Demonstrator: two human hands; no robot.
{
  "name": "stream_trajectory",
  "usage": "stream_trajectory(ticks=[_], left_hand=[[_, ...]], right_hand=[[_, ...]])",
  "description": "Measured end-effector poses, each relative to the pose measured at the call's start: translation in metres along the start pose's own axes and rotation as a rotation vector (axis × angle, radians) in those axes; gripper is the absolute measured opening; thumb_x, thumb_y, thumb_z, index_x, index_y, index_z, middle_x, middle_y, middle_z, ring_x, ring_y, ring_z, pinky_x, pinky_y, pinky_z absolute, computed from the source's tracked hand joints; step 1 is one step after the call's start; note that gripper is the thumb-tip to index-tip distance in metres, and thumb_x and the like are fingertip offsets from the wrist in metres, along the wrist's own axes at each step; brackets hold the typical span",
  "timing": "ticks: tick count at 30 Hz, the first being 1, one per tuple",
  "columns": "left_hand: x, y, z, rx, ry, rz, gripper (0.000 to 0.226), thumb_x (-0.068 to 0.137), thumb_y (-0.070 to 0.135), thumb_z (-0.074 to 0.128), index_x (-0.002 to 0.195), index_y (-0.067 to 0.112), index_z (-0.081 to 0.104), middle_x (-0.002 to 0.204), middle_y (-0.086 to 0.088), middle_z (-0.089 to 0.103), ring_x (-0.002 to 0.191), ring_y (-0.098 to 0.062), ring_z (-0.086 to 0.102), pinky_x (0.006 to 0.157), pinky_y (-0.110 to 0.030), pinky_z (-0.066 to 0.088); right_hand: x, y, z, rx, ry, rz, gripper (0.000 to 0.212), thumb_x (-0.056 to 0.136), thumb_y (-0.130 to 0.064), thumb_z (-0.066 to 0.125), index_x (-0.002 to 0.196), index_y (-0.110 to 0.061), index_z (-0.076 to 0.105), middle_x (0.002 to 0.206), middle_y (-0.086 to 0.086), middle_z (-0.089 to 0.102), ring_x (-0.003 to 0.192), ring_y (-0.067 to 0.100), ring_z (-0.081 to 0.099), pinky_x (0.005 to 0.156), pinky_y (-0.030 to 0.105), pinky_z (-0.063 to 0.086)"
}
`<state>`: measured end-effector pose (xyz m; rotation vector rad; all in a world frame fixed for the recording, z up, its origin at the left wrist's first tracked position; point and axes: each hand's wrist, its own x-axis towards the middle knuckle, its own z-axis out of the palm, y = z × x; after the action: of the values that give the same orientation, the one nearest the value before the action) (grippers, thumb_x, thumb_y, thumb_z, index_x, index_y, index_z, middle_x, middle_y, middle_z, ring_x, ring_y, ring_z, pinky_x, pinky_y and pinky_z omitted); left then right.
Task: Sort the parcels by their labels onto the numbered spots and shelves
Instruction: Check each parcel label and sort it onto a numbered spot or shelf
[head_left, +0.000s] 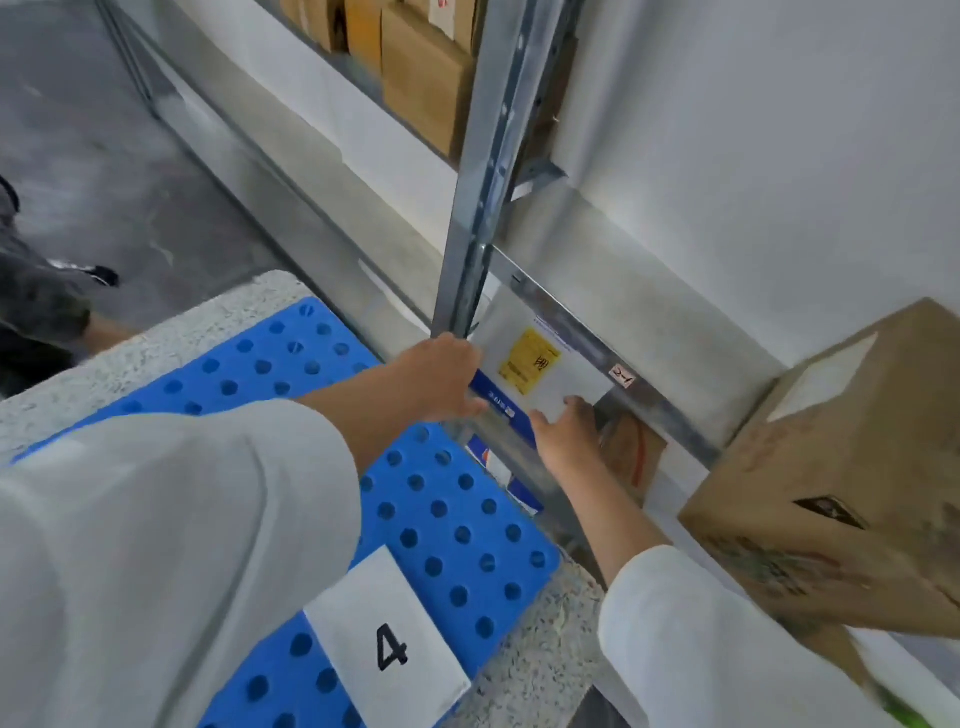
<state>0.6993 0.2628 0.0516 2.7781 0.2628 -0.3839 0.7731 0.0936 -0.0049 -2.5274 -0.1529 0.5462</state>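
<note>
A flat grey parcel (545, 364) with a yellow label and a blue edge lies at the corner of a metal shelf, beside a small tag reading "2-1" (622, 375) on the shelf rail. My left hand (441, 376) grips the parcel's left edge next to the shelf post. My right hand (563, 434) holds its near right corner from below. A blue perforated pallet (441, 519) with a white sheet marked "4" (387, 644) lies under my arms.
A large cardboard box (841, 467) stands at right against the white wall. A smaller brown box (636, 457) and another grey parcel (501, 475) sit on the lower shelf level. Cardboard boxes (415, 67) fill the shelf further back. Another person's leg and shoe (57, 296) are at left.
</note>
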Motion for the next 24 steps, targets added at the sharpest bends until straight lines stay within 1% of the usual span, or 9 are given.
stream_trajectory(ticks=[5, 7, 10, 13, 17, 19, 21, 23, 24], left_hand=[[0.056, 0.002, 0.021, 0.016, 0.027, 0.020, 0.063, 0.092, 0.049, 0.054, 0.140, 0.011, 0.042, 0.136, -0.008, 0.050, 0.127, -0.027, 0.044, 0.105, -0.043, 0.041], [0.071, 0.004, 0.027, 0.032, 0.041, 0.035, 0.063, 0.091, 0.051, 0.054, 0.141, 0.014, 0.041, 0.137, -0.005, 0.050, 0.128, -0.024, 0.042, 0.104, -0.043, 0.042], [0.087, 0.006, 0.039, 0.039, 0.032, 0.056, 0.060, 0.092, 0.051, 0.054, 0.138, 0.014, 0.044, 0.134, -0.004, 0.050, 0.126, -0.022, 0.043, 0.101, -0.041, 0.044], [0.094, 0.010, 0.048, 0.039, 0.012, 0.068, 0.058, 0.094, 0.049, 0.051, 0.140, 0.015, 0.041, 0.135, -0.003, 0.048, 0.126, -0.021, 0.042, 0.099, -0.037, 0.040], [0.093, 0.010, 0.054, 0.060, -0.001, 0.044, 0.052, 0.097, 0.043, 0.047, 0.140, 0.014, 0.040, 0.135, -0.005, 0.046, 0.125, -0.022, 0.042, 0.097, -0.036, 0.040], [0.095, 0.011, 0.057, 0.072, 0.012, 0.043, 0.049, 0.098, 0.039, 0.046, 0.138, 0.012, 0.042, 0.133, -0.006, 0.048, 0.124, -0.023, 0.043, 0.098, -0.036, 0.040], [0.098, 0.012, 0.057, 0.060, 0.028, 0.028, 0.046, 0.098, 0.036, 0.046, 0.136, 0.011, 0.044, 0.132, -0.006, 0.050, 0.124, -0.023, 0.043, 0.100, -0.037, 0.039], [0.100, 0.013, 0.056, 0.044, 0.039, -0.006, 0.045, 0.097, 0.034, 0.046, 0.136, 0.010, 0.044, 0.131, -0.006, 0.050, 0.124, -0.023, 0.044, 0.100, -0.038, 0.040], [0.100, 0.013, 0.056, 0.031, 0.037, -0.028, 0.045, 0.097, 0.033, 0.046, 0.136, 0.011, 0.043, 0.130, -0.006, 0.049, 0.123, -0.024, 0.044, 0.099, -0.039, 0.042]], right_hand=[[0.039, 0.035, 0.012, -0.081, 0.101, 0.070, 0.068, 0.090, -0.038, 0.065, 0.142, -0.004, 0.037, 0.141, 0.012, 0.045, 0.130, 0.026, 0.044, 0.103, 0.030, 0.037], [0.054, 0.046, 0.009, -0.092, 0.201, 0.069, 0.074, 0.081, -0.045, 0.071, 0.137, -0.005, 0.043, 0.134, 0.010, 0.053, 0.123, 0.027, 0.051, 0.100, 0.031, 0.040], [0.072, 0.053, 0.007, 0.063, 0.276, 0.173, 0.074, 0.070, -0.064, 0.071, 0.118, -0.010, 0.054, 0.104, 0.003, 0.063, 0.103, 0.028, 0.063, 0.093, 0.040, 0.050], [0.084, 0.053, 0.011, 0.317, 0.257, 0.268, 0.083, 0.061, -0.077, 0.065, 0.121, -0.021, 0.055, 0.110, 0.000, 0.066, 0.104, 0.026, 0.063, 0.092, 0.043, 0.051], [0.097, 0.052, 0.010, 0.652, 0.186, 0.315, 0.047, 0.080, -0.052, 0.072, 0.106, -0.020, 0.050, 0.104, 0.002, 0.062, 0.099, 0.021, 0.062, 0.083, 0.029, 0.052], [0.102, 0.051, 0.008, 0.755, 0.158, 0.356, 0.052, 0.079, -0.047, 0.075, 0.112, -0.016, 0.048, 0.110, 0.006, 0.062, 0.103, 0.025, 0.062, 0.092, 0.038, 0.052], [0.103, 0.047, 0.007, 0.809, 0.156, 0.365, 0.048, 0.078, -0.044, 0.077, 0.103, -0.016, 0.047, 0.103, 0.004, 0.061, 0.094, 0.024, 0.062, 0.092, 0.037, 0.052], [0.106, 0.047, 0.010, 0.795, 0.146, 0.317, 0.036, 0.081, -0.040, 0.075, 0.091, -0.019, 0.048, 0.097, 0.004, 0.060, 0.082, 0.020, 0.062, 0.080, 0.031, 0.054], [0.107, 0.047, 0.012, 0.787, 0.152, 0.274, 0.030, 0.083, -0.035, 0.074, 0.090, -0.018, 0.051, 0.095, 0.003, 0.061, 0.075, 0.016, 0.062, 0.069, 0.025, 0.054]])
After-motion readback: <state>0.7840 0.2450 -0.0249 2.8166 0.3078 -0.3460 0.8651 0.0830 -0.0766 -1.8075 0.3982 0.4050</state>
